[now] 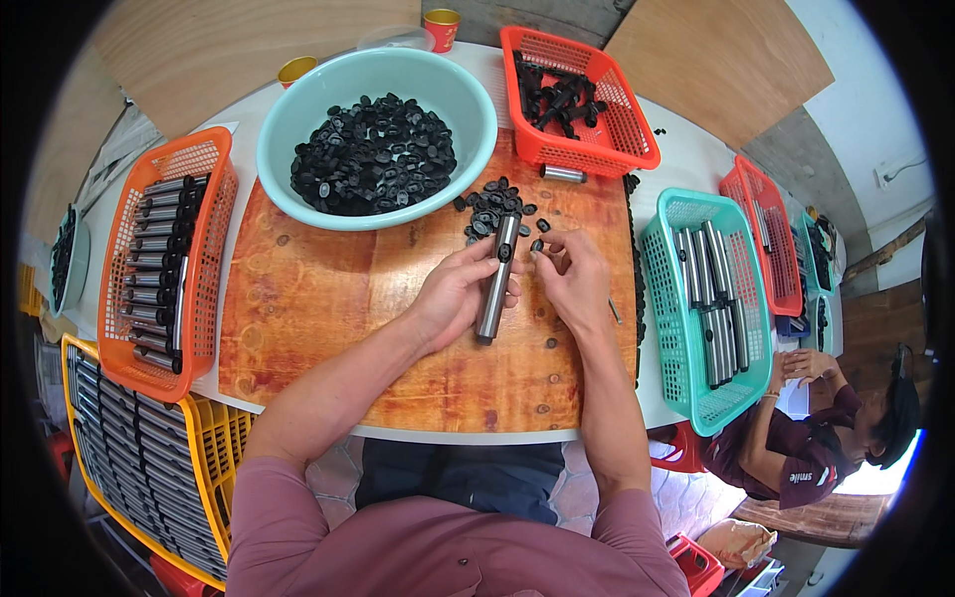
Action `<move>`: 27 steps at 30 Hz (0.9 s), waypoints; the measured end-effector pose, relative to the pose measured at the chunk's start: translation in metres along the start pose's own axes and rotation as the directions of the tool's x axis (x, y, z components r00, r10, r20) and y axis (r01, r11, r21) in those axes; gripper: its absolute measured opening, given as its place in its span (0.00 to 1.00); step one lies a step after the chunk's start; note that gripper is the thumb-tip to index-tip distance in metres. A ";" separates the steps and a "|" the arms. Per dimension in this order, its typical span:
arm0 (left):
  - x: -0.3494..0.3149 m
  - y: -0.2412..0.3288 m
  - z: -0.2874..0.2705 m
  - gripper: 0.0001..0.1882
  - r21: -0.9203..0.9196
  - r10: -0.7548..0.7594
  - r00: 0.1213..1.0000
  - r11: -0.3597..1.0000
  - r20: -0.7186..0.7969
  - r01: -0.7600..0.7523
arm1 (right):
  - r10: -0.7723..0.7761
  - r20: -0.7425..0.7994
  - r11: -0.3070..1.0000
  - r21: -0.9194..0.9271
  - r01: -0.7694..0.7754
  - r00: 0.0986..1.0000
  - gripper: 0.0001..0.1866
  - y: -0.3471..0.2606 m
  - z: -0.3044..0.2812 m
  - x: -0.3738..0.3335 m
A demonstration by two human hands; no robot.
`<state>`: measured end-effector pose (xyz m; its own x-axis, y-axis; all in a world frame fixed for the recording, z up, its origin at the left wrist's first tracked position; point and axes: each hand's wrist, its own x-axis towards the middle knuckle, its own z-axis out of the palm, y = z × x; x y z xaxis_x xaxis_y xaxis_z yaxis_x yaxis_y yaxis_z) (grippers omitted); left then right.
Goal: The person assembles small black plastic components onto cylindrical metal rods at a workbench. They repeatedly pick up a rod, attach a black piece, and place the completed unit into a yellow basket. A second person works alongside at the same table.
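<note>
My left hand (458, 289) is wrapped round a silver metal tube (493, 298) with black ends, held at a slant over the wooden board (328, 308). A dark oval fitting (504, 252) shows on the tube's side near its upper end. Just right of the tube, my right hand (574, 274) pinches a small black oval cap (537, 245) between thumb and fingers. Beyond both hands lies a loose pile of the same black caps (492, 205). Many more black caps (373, 154) fill a pale green basin (477, 99) at the far left.
An orange basket (114, 298) of tubes stands left, above a yellow crate (214, 497) of tubes. A red basket (637, 149) with black parts is at the back. A green basket (686, 398) of tubes stands right, near a co-worker (806, 438). One short tube (563, 174) lies beyond the pile.
</note>
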<state>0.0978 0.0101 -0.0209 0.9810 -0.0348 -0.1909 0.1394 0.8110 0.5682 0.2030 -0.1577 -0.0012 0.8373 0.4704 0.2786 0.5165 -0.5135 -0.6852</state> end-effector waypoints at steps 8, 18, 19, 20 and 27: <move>0.001 -0.003 0.001 0.24 0.026 0.034 0.999 0.999 0.026 -0.035 | -0.364 -0.083 0.922 0.105 0.372 0.928 0.14 -0.020 0.004 -0.008; -0.002 -0.001 0.007 0.22 0.068 0.043 0.999 0.997 0.007 -0.044 | -0.492 -0.112 0.870 -0.014 0.494 0.863 0.12 -0.022 0.003 -0.007; -0.002 -0.001 0.008 0.22 0.072 0.045 0.999 0.996 0.002 -0.045 | -0.497 -0.117 0.867 -0.026 0.498 0.860 0.12 -0.022 0.002 -0.007; -0.002 -0.002 0.007 0.22 0.067 0.047 0.999 0.997 0.011 -0.048 | -0.503 -0.116 0.864 -0.042 0.502 0.856 0.13 -0.022 0.002 -0.008; -0.002 0.000 0.005 0.18 0.102 0.028 1.000 0.994 -0.005 -0.027 | -0.530 -0.166 0.842 0.009 0.539 0.832 0.15 -0.027 0.008 -0.010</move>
<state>0.0965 0.0073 -0.0170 0.9838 -0.0097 -0.1789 0.1259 0.7478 0.6519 0.1789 -0.1428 0.0091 0.4524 0.5439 0.7068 0.8846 -0.1731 -0.4330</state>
